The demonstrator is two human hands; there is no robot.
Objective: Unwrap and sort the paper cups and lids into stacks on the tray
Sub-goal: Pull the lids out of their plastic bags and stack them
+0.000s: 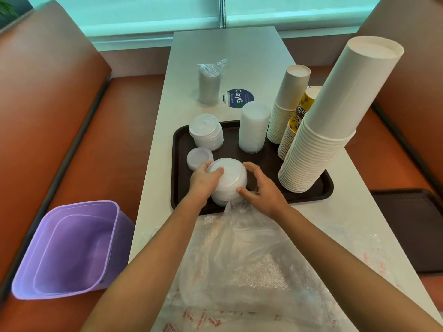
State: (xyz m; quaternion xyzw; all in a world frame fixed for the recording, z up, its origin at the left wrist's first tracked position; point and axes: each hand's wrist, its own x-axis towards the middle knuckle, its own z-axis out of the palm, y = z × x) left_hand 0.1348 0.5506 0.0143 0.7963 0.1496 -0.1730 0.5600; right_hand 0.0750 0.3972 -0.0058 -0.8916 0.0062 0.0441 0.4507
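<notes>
A stack of white lids (230, 180) stands at the near edge of the dark brown tray (268, 161). My left hand (206, 179) grips its left side, fingers curled over the top lid. My right hand (262, 188) curves round its right side, thumb touching the stack and the clear plastic wrapper (239, 250) that trails toward me. On the tray also stand two smaller lid stacks (206, 134) (199, 158), a column of white lids (254, 127), and three tall paper cup stacks (318, 140) (286, 104) (296, 118).
A wrapped sleeve of lids (209, 83) stands on the white table (239, 49) beyond the tray, by a round sticker. A purple bin (72, 248) sits on the orange bench to my left. Crumpled plastic bags cover the near table. Another dark tray (412, 226) lies at right.
</notes>
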